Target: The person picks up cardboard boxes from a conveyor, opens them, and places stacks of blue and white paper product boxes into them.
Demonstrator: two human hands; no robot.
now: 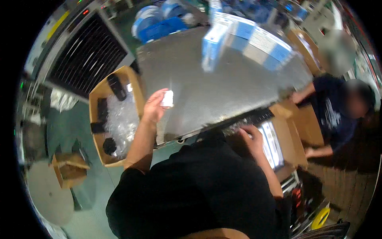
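Observation:
My left hand (pixel 153 106) pinches a small flat white piece (pixel 167 98) above the left end of the grey metal table (pixel 187 85). My right hand (pixel 253 139) is low at the table's front edge, its fingers curled together. Beside those fingers lie crinkled clear plastic and a long black strip-like part (pixel 260 116); what they hold, if anything, is too small to make out. Next to this hand an open cardboard box (pixel 296 135) has a white, blue-edged panel (pixel 271 144) at its near side.
Blue-and-white cartons (pixel 215 44) stand in a curved row at the table's back. Left of the table, a cardboard box (pixel 141 89) holds clear plastic bags and black parts. At the right, a co-worker in a dark shirt (pixel 338 111) has both hands at the open box. A small carton (pixel 69 171) sits lower left.

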